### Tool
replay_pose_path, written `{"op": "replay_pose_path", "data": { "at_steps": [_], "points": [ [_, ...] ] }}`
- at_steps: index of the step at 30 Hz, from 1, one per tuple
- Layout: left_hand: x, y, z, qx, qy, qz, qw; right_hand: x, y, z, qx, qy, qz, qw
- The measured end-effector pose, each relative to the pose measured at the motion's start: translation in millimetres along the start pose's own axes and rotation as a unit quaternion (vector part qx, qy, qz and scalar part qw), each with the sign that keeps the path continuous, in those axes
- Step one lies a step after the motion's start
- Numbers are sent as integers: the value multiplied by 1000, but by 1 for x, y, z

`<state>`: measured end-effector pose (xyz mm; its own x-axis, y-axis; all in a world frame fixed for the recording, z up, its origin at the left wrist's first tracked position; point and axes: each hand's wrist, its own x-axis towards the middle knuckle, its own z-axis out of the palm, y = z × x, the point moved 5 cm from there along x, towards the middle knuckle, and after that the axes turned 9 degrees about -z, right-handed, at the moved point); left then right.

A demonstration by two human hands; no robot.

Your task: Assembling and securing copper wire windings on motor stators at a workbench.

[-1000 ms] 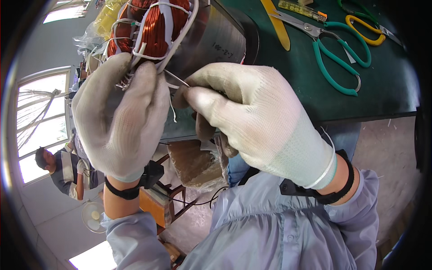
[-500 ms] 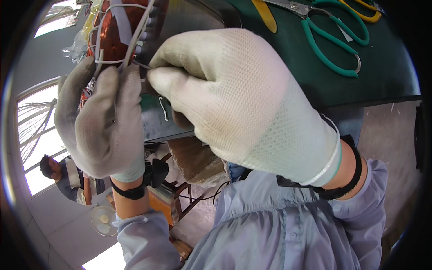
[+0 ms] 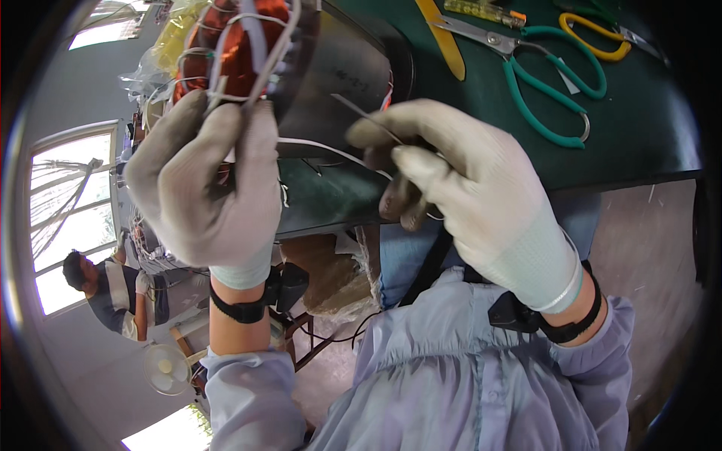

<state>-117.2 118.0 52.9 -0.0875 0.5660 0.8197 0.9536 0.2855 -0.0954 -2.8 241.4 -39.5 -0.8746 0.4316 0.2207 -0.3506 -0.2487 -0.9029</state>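
A dark metal cylinder (image 3: 342,71) lies on the table, with a bundle of copper windings (image 3: 232,41) at its left end, lashed by white cord. My left hand (image 3: 214,180), in a white knit glove with greyed fingers, is closed against the bundle's near side, its fingertips pinching the cord there. My right hand (image 3: 474,188), gloved alike, grips a thin metal needle (image 3: 365,114) between thumb and forefinger, its tip pointing up and left. A length of white cord (image 3: 323,145) runs from beside the left hand to the right hand's fingers.
On the green table (image 3: 639,135) lie teal-handled scissors (image 3: 515,83), yellow-handled scissors (image 3: 620,52), a flat yellow strip (image 3: 444,45) and a yellow see-through handled tool (image 3: 481,10). Below stands a plastic-wrapped cardboard box (image 3: 320,274). Another person (image 3: 113,301) and a fan (image 3: 167,368) are at left.
My right hand has pulled away from the windings, right and down, showing the needle and a stretched cord. The left hand stays at the windings; the whole view has shifted somewhat.
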Motion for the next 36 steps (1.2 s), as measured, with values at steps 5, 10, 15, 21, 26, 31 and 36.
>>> {"op": "replay_pose_path", "data": {
  "at_steps": [5,10,15,21,26,31,36],
  "points": [
    [-1,-15,-15,-147,-57,-73,985,-23,-13,8,32,-27,195,980],
    [8,-46,-27,-222,-14,-237,946,-24,-19,33,43,-61,221,972],
    [27,-51,-15,-212,-168,-281,921,-6,-20,55,53,-111,180,976],
    [66,-54,-6,-130,-345,-273,889,20,-25,58,137,-10,230,964],
    [76,-63,29,-110,-521,113,839,40,-29,45,-489,-61,-102,864],
    [102,-135,-52,-260,-253,-226,904,4,-34,36,211,-148,147,955],
    [83,11,-30,-27,-317,214,924,-25,-54,24,20,-106,-21,994]
  ]
}}
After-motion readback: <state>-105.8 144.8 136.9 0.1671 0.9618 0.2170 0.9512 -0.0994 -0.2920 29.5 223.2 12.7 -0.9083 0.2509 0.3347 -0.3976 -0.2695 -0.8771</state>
